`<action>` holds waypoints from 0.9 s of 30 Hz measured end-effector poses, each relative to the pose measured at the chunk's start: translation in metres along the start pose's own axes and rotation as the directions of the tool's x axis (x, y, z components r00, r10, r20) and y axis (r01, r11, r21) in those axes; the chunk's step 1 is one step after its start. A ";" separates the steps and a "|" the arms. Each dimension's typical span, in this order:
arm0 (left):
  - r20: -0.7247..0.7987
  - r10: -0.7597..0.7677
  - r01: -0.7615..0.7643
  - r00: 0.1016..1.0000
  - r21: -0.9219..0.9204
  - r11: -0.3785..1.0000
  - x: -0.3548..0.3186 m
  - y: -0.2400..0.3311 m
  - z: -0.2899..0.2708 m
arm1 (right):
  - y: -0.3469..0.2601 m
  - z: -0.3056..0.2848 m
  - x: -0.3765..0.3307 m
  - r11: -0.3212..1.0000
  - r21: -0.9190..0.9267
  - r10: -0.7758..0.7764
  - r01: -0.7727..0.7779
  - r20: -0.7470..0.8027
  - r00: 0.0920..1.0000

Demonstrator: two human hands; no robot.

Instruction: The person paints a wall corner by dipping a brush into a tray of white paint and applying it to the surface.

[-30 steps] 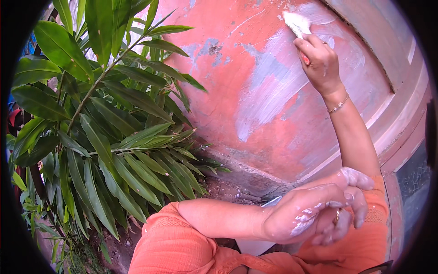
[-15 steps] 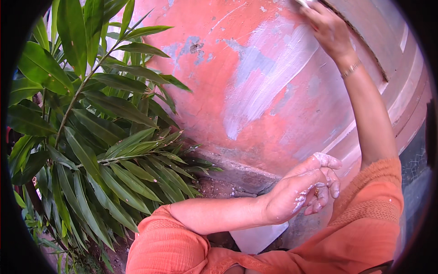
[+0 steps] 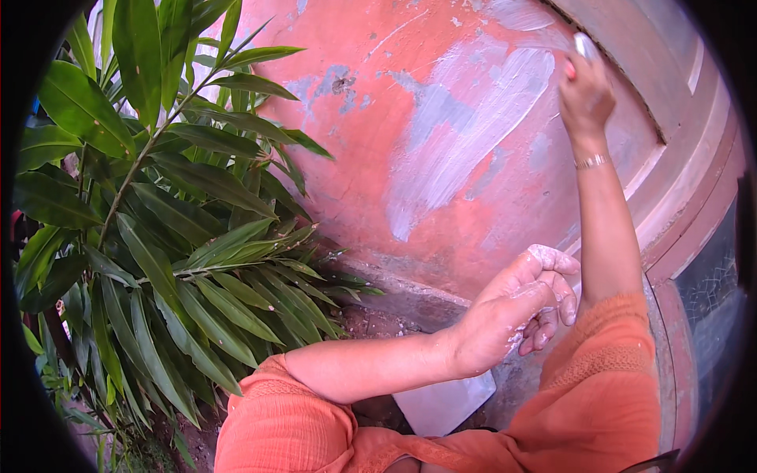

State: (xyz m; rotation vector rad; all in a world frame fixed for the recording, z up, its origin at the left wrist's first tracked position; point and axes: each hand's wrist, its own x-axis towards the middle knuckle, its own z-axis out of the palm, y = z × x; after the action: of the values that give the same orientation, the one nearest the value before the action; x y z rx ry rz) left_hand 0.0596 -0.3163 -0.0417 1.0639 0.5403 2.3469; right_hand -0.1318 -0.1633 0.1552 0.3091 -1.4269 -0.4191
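My right hand (image 3: 587, 98) is raised in front of a peeling pink-orange wall (image 3: 331, 165), its fingers closed round a small white-ended tool (image 3: 582, 45); its kind is hard to make out. A wet white smear (image 3: 516, 14) lies to its upper left, and a broad streaked white patch (image 3: 457, 134) spreads below that. In front of my body, my left hand (image 3: 512, 311) hovers with its fingers loosely bent and apart. White residue coats its fingertips and palm, and nothing shows in it.
A large leafy plant (image 3: 181, 213) fills the left side and reaches toward the wall. Beneath my left forearm lies a white flat-sided object (image 3: 445, 404), partly hidden. A raised moulding (image 3: 670, 189) runs along the wall at the right, with a dark cracked panel (image 3: 710, 299) beside it.
My right hand has come down and slightly right from the top of the wall, still gripping the tool. Fresh white shows near the top. My left hand has shifted slightly left and up.
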 end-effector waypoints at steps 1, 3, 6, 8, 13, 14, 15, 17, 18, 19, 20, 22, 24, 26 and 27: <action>-0.001 -0.001 0.001 1.000 0.000 1.000 0.000 -0.001 0.001 | -0.016 0.005 0.016 0.998 0.037 -0.047 0.046 0.020 0.999; 0.006 0.024 -0.024 1.000 0.009 1.000 0.000 -0.002 0.001 | -0.056 0.009 0.040 0.960 0.171 -0.211 0.221 -0.074 0.975; -0.071 0.146 -0.144 0.987 0.033 0.989 -0.002 0.003 -0.001 | -0.084 0.006 0.061 0.840 0.356 -0.348 0.409 -0.225 0.910; -0.146 0.250 -0.235 0.957 0.114 0.965 -0.006 0.009 0.001 | -0.090 -0.001 0.067 0.759 0.467 -0.372 0.454 -0.261 0.891; -0.202 0.434 -0.411 0.878 0.148 0.900 -0.010 0.023 -0.006 | -0.064 0.007 0.061 0.717 0.395 -0.589 0.575 -0.098 0.802; -0.212 0.441 -0.417 0.872 0.149 0.897 -0.010 0.023 -0.008 | -0.057 0.002 0.059 0.715 0.398 -0.590 0.575 -0.098 0.801; -0.216 0.442 -0.418 0.871 0.148 0.896 -0.010 0.024 -0.010 | -0.047 -0.007 0.057 0.744 0.392 -0.553 0.541 -0.093 0.828; -0.199 0.429 -0.392 0.881 0.202 0.898 -0.009 0.022 -0.007 | -0.013 -0.008 0.051 0.788 0.333 -0.516 0.518 -0.101 0.850; -0.194 0.427 -0.392 0.883 0.194 0.899 -0.007 0.022 -0.007 | 0.006 0.001 0.044 0.800 0.288 -0.516 0.526 -0.119 0.849; -0.202 0.425 -0.386 0.882 0.204 0.900 -0.007 0.023 -0.009 | 0.018 -0.001 0.033 0.827 0.263 -0.499 0.497 -0.066 0.864; -0.211 0.425 -0.382 0.880 0.218 0.898 -0.008 0.025 -0.010 | 0.025 -0.009 0.021 0.852 0.237 -0.478 0.468 -0.017 0.878; -0.211 0.448 -0.407 0.869 0.212 0.889 -0.008 0.030 -0.012 | 0.041 -0.027 -0.004 0.893 0.245 -0.399 0.378 0.039 0.916; -0.219 0.472 -0.429 0.854 0.216 0.877 -0.009 0.035 -0.014 | 0.041 -0.034 -0.012 0.925 0.259 -0.310 0.278 0.093 0.946; -0.269 0.528 -0.468 0.806 0.257 0.845 -0.010 0.040 -0.017 | 0.034 -0.042 -0.011 0.898 0.363 -0.248 0.247 -0.044 0.968; -0.260 0.545 -0.499 0.797 0.226 0.837 -0.009 0.041 -0.020 | 0.031 -0.036 -0.009 0.901 0.359 -0.245 0.243 -0.040 0.969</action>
State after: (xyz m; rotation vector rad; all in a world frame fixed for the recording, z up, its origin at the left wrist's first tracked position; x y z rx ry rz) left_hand 0.0377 -0.3566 -0.0370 0.9993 0.5981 3.0480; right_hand -0.0941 -0.1334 0.1567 0.7941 -1.4738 -0.3575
